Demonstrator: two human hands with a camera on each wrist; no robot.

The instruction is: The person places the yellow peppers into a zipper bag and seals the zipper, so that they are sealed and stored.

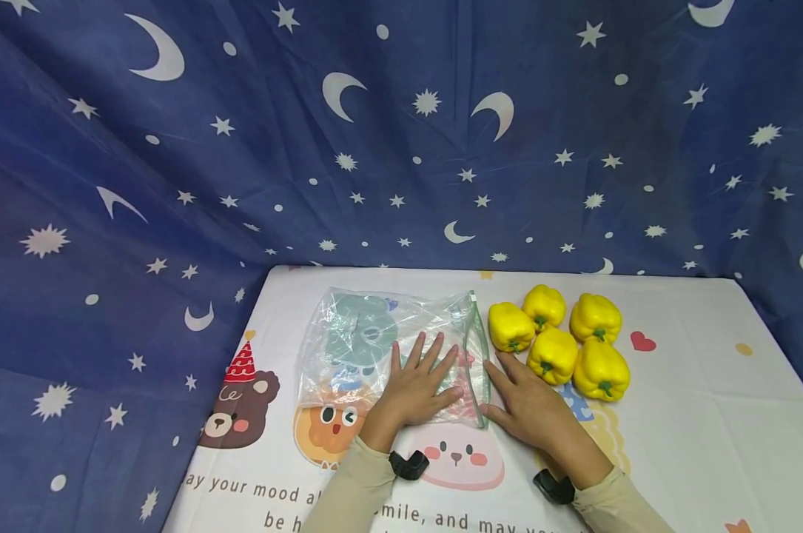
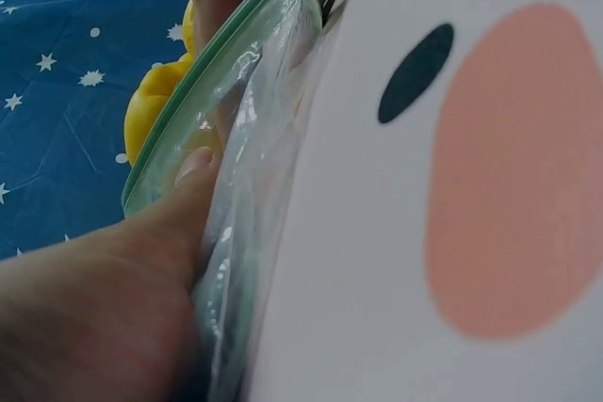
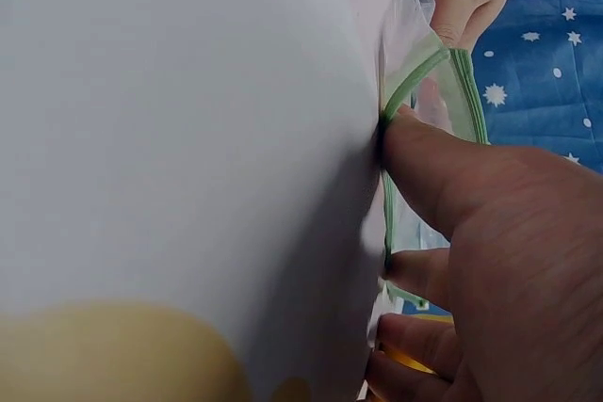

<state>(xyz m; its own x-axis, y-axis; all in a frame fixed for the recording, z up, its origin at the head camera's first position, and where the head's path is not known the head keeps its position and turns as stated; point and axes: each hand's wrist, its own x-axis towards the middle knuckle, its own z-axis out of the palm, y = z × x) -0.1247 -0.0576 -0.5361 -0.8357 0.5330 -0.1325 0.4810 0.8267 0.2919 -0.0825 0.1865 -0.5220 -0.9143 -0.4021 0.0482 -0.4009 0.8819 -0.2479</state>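
A clear plastic zip bag (image 1: 357, 333) with a green zip edge (image 1: 484, 363) lies flat on the table, its mouth facing right and slightly parted. My left hand (image 1: 416, 385) rests on top of the bag with fingers spread, close to the mouth. At that mouth, my right hand (image 1: 531, 406) has its thumb (image 3: 429, 162) and a finger touching the green edge, apart from each other. In the left wrist view, the green edge (image 2: 203, 72) rises beside my left thumb. Several yellow bell peppers (image 1: 553, 355) sit in a cluster just beyond my right hand.
A white tablecloth (image 1: 694, 437) printed with cartoon figures and lettering covers the table. Behind it and along the left hangs a dark blue curtain (image 1: 401, 133) with moons and stars. Each wrist wears a small black camera (image 1: 409, 466).
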